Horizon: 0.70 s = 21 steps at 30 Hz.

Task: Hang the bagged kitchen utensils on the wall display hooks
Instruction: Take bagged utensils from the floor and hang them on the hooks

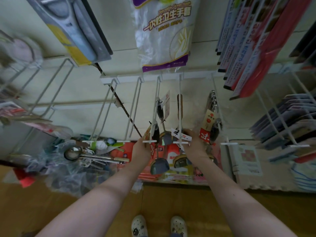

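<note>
The left grip pinches the card top of a bagged spatula (flat grey metal blade, black handle). The spatula dangles below the fingers, at the tip of a thin white wire hook. The right grip is curled around a white label at the next hook, with its fingertips hidden. The clear bags blur.
</note>
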Each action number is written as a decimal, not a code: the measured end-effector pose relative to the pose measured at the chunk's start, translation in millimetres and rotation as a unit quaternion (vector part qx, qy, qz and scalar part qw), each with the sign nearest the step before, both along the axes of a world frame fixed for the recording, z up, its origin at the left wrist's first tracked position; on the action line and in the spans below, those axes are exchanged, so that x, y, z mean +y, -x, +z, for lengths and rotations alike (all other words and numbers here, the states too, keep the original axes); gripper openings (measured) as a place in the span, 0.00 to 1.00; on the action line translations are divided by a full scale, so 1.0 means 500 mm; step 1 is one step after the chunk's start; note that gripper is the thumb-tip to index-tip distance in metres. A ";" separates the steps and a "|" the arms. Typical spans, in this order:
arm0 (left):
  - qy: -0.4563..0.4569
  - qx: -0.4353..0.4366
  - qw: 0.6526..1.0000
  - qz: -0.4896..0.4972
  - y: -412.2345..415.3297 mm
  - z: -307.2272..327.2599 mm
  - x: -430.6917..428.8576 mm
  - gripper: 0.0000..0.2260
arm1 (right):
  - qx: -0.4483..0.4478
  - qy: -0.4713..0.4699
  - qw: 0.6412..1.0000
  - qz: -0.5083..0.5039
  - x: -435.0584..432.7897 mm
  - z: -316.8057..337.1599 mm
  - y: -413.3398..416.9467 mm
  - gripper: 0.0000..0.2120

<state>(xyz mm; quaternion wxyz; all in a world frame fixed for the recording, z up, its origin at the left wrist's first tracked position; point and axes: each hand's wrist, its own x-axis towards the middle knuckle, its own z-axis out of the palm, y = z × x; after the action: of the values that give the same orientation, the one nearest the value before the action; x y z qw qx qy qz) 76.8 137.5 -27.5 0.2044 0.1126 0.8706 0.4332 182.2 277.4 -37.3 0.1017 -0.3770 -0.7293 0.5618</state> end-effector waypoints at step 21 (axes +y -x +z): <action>0.056 0.027 0.994 -0.089 -0.068 0.068 -0.085 0.19 | 0.006 -0.065 0.997 0.048 -0.107 0.057 -0.095 0.17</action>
<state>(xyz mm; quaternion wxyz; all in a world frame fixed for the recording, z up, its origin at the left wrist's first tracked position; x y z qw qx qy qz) 110.7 95.1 6.7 0.2249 0.1894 0.8853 0.3604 229.9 223.7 -8.9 0.1033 -0.3309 -0.7808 0.5198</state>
